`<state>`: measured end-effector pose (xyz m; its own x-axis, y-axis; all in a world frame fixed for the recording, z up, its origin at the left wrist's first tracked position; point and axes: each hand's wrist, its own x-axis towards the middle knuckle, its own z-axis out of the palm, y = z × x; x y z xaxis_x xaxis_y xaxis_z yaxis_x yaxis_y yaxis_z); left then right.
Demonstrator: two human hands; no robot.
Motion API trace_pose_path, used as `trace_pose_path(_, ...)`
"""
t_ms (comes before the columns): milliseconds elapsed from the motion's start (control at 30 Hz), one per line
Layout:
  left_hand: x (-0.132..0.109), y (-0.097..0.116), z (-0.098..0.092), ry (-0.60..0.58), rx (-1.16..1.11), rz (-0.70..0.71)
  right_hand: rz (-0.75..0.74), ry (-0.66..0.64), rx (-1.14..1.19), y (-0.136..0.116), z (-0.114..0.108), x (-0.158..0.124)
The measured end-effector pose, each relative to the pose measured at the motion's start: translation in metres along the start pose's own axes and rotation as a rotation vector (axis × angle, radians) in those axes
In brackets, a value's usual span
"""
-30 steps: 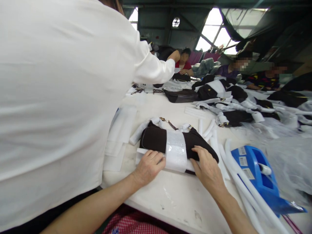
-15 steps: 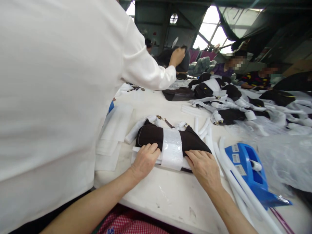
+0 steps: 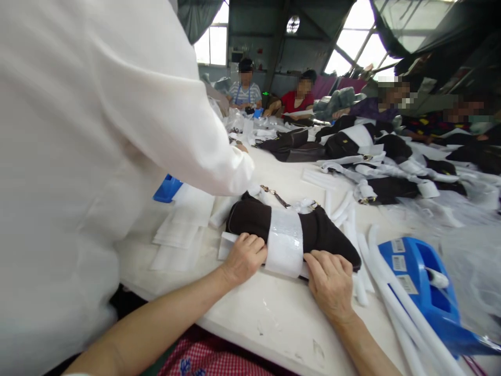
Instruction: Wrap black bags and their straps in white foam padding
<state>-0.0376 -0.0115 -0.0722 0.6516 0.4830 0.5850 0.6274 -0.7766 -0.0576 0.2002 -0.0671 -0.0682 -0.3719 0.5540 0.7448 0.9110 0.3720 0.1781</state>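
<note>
Brown fabric, dark and soft, makes up the bag (image 3: 250, 222) that lies on its side on the white table (image 3: 274, 318), near the middle of the view. A white foam band (image 3: 284, 242) is wrapped round its middle.

The left hand (image 3: 245, 257) sits at the bag's 7 o'clock, just left of the band. Its fingers (image 3: 254, 244) are curled tight, knuckles up, and close over the bag's near edge and the white foam strip (image 3: 226, 243) that sticks out below it.

The right hand (image 3: 331, 282) is at the bag's 5 o'clock, just right of the band. Its palm faces down and its fingers (image 3: 326, 257) bend at the knuckles, the tips touching the bag's near edge. Whether they pinch the fabric or only press on it cannot be told.

A metal chain strap (image 3: 275, 195) shows at the bag's 12 o'clock. White foam tubes (image 3: 378, 284) lie at 3 to 4 o'clock, and just past them stands a blue tape dispenser (image 3: 420, 282). Foam sheets (image 3: 182, 227) are stacked at 9 o'clock. A co-worker in a white shirt (image 3: 97, 156) fills the left side, one sleeve reaching over the table at 10 o'clock. More dark bags (image 3: 297, 147) lie well apart at 12 to 2 o'clock.
</note>
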Motion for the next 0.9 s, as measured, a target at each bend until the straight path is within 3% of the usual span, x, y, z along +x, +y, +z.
trace_pose_path(100, 0.002, 0.002, -0.004, 0.008, -0.062, -0.008, 0.08, 0.028, -0.009, -0.003, 0.006, -0.007)
trace_pose_path(267, 0.002, -0.003, -0.031, 0.057, -0.273, -0.126, 0.113, 0.1, -0.003, -0.005, 0.01, -0.01)
trace_pose_path(367, 0.006, -0.01, -0.043, 0.073, -0.157, -0.146, 0.094, 0.07, 0.043, -0.002, 0.009, -0.011)
trace_pose_path(467, 0.017, -0.014, -0.047, -0.077, 0.04, -0.056, 0.102, 0.057, 0.081, 0.003, 0.01, -0.015)
trace_pose_path(567, 0.03, -0.014, -0.044, -0.228, 0.109, -0.03, 0.111, 0.05, 0.117, 0.005, 0.011, -0.017)
trace_pose_path(667, 0.035, -0.014, -0.036, -0.271, 0.085, -0.001, 0.12, 0.059, 0.15, 0.006, 0.011, -0.016)
trace_pose_path(767, 0.027, -0.016, -0.024, -0.206, 0.045, 0.012, 0.111, 0.065, 0.173, 0.003, 0.008, -0.013)
trace_pose_path(900, 0.014, -0.017, -0.01, -0.021, 0.031, -0.022, 0.133, 0.063, 0.198, 0.0, 0.005, -0.009)
